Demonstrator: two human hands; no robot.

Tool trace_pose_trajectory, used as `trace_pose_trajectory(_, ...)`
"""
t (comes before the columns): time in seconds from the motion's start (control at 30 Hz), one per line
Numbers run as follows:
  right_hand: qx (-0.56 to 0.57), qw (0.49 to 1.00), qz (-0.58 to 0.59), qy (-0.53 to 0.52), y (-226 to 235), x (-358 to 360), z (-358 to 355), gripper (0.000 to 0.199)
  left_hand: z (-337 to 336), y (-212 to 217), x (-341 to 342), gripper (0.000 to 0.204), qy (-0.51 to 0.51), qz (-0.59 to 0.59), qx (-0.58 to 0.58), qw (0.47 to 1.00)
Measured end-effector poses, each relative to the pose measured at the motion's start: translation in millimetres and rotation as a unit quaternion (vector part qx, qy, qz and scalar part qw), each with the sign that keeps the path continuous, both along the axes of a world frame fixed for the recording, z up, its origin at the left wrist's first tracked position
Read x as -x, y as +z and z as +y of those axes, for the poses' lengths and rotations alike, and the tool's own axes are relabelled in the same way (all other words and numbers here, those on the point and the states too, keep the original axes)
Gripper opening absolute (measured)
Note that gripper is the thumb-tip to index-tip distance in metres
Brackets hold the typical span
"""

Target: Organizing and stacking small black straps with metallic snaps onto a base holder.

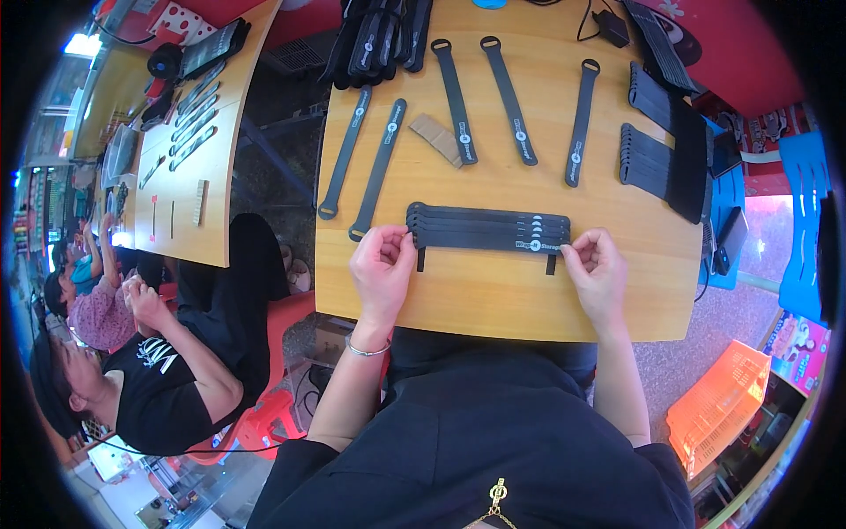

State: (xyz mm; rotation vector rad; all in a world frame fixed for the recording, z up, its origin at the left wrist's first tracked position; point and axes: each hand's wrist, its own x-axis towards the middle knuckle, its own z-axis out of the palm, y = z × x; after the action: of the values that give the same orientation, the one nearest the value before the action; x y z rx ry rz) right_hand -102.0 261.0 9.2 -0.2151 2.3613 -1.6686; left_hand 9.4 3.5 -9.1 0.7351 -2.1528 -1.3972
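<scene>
Several slot-ended black straps (476, 231) lie overlapped mid-frame, left hand (384, 266) and right hand (601, 270) pinching opposite ends; five loose straps (508, 101) lie ungathered above.

An orange basket (718, 406) sits lower right, a blue chair (804, 220) at the right edge, a black power adapter (612, 29) upper right, a red stool (260, 427) lower left.

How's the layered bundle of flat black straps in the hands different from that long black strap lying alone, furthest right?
The layered bundle of flat black straps has several overlapping; the long black strap is just one. The bundle lies sideways; the strap points mostly away from the hands. The left hand and right hand pinch the bundle; neither touches the strap. Both have white printing.
</scene>
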Motion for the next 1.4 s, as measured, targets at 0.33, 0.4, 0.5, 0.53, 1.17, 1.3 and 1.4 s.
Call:
trace_pose_trajectory(0.33,-0.023,1.000,0.003,-0.007,2.6,0.4,0.0,0.017,0.7,-1.6,0.5,0.010,0.000,-0.004,0.005,1.000)
trace_pose_trajectory(0.4,-0.032,0.999,0.003,-0.007,1.5,1.2,1.1,0.017,1.1,-1.5,0.8,0.010,0.002,-0.001,0.000,1.000)
trace_pose_trajectory(0.5,-0.028,1.000,0.008,-0.011,-1.0,1.0,0.9,0.018,1.2,-0.2,0.8,0.010,0.004,-0.002,-0.003,1.000)
trace_pose_trajectory(0.53,-0.029,0.999,0.008,-0.014,-0.4,1.0,0.1,0.019,1.2,0.3,0.6,0.010,0.004,-0.005,-0.001,1.000)
trace_pose_trajectory(1.17,-0.038,0.999,0.005,0.002,1.1,1.9,0.7,0.021,2.1,0.6,1.5,0.010,0.003,-0.002,0.008,1.000)
trace_pose_trajectory(1.3,-0.047,0.999,0.004,0.001,3.2,1.9,-0.4,0.021,1.7,2.4,2.4,0.010,-0.001,-0.001,0.010,1.000)
trace_pose_trajectory(1.4,-0.061,0.998,0.015,0.003,4.8,2.8,-0.6,0.021,1.3,0.0,0.2,0.009,-0.003,0.000,0.013,1.000)
